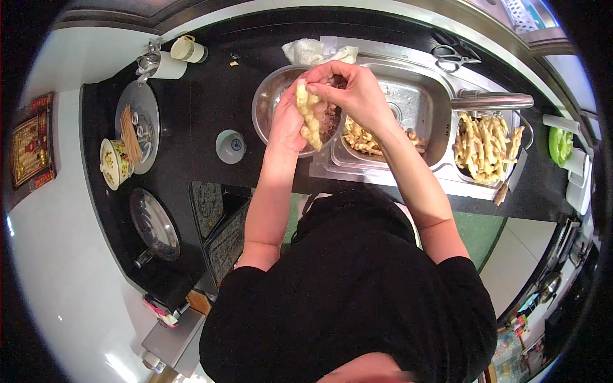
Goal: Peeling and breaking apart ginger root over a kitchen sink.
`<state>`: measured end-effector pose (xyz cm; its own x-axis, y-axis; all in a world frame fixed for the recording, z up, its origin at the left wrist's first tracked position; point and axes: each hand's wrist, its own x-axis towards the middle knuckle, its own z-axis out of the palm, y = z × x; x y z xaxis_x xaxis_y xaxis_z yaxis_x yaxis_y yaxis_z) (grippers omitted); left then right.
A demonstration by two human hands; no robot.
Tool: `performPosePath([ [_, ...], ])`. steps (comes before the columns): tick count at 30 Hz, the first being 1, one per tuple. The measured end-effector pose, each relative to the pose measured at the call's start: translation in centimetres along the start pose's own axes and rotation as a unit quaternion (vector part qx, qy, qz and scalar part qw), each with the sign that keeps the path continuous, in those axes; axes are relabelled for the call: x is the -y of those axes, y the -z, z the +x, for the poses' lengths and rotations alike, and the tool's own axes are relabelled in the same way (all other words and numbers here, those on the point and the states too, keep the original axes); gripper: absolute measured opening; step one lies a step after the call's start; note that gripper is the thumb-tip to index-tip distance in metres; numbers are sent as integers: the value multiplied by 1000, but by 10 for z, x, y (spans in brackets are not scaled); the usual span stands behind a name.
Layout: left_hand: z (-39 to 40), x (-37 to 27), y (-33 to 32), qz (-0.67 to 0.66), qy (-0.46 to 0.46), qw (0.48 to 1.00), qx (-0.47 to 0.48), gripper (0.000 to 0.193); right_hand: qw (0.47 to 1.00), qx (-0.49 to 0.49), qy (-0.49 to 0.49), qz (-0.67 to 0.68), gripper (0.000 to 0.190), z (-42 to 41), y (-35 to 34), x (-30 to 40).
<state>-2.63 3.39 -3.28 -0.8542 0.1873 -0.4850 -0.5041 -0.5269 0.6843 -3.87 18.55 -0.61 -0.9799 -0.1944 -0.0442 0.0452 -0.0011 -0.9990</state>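
Note:
A pale piece of ginger root (pixel 310 117) lies in my left hand (pixel 287 119), held over a steel bowl (pixel 261 112). With thumb and fingers together, my right hand (pixel 352 93) touches the upper part of the root; whether anything small is between those fingertips cannot be told. Reddish-brown scraps (pixel 331 122) lie in the bowl under the hands. To the right, more ginger (pixel 361 139) sits in the near part of the steel sink (pixel 421 86), partly hidden by my right forearm. A pile of pale ginger (pixel 481 146) fills a container beyond the faucet (pixel 493 101).
Scissors (pixel 448 58) rest behind the sink, near a white cloth (pixel 311 51). A knife or cleaver (pixel 517 172) lies beside the ginger pile. Left of the bowl stand a small white cup (pixel 231 146), a round tray (pixel 148 110), a floral pot (pixel 112 165) and a pan lid (pixel 155 222).

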Motion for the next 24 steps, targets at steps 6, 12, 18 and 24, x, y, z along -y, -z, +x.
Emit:
performPosePath([
  [6,5,5,5,-6,19,1000,12,31,1000,-1,-7,-30,19,-1,1,-3],
  [12,1,1,4,-25,27,999,28,30,1000,-3,-17,-2,16,-2,1,-1],
  [18,5,4,-12,-63,25,995,-75,33,995,73,15,58,10,-5,-5,-4],
  [24,11,5,5,-20,28,999,-26,35,999,-3,28,38,8,-9,-7,-7],
])
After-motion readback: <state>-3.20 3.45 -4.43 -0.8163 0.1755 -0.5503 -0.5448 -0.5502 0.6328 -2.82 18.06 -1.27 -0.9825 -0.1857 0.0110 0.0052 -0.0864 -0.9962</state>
